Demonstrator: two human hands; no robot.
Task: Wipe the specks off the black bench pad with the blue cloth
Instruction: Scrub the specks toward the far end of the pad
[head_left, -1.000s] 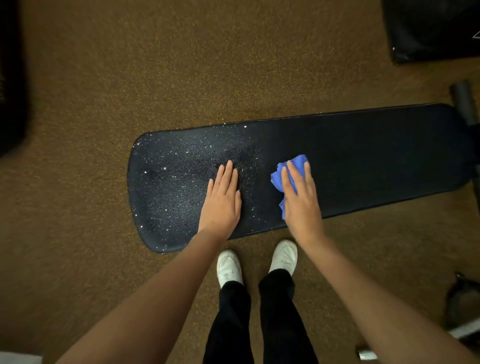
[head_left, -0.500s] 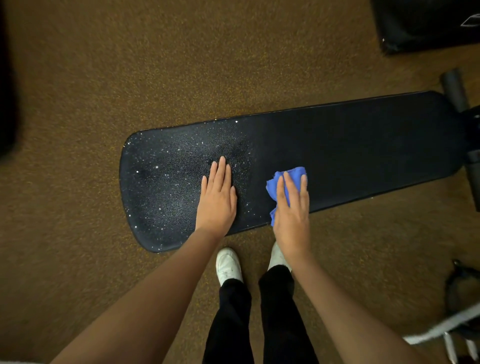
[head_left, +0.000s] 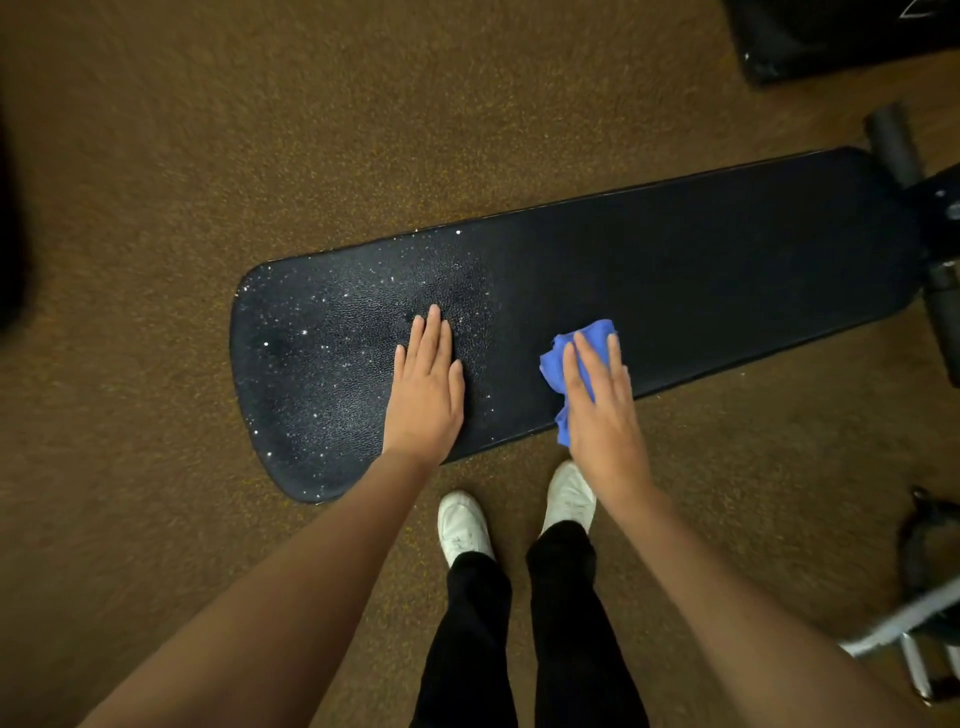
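The long black bench pad (head_left: 701, 275) runs from lower left to upper right. White specks (head_left: 332, 332) cover its left third; the right part looks plain black. My left hand (head_left: 426, 395) lies flat, palm down, fingers together, on the speckled part near the front edge. My right hand (head_left: 602, 410) presses the crumpled blue cloth (head_left: 558, 364) onto the pad near its front edge, right of the specks. Most of the cloth is hidden under my palm and fingers.
Brown carpet (head_left: 260, 130) surrounds the bench. My white shoes (head_left: 462, 525) stand just below the pad's front edge. Black bench rollers and frame (head_left: 893, 140) sit at the pad's right end. Another black pad (head_left: 831, 36) lies at top right, metal gear (head_left: 924, 623) at bottom right.
My right hand with the cloth slid toward the pad's front edge, then a little right, away from my left hand. The left hand stayed flat in place.
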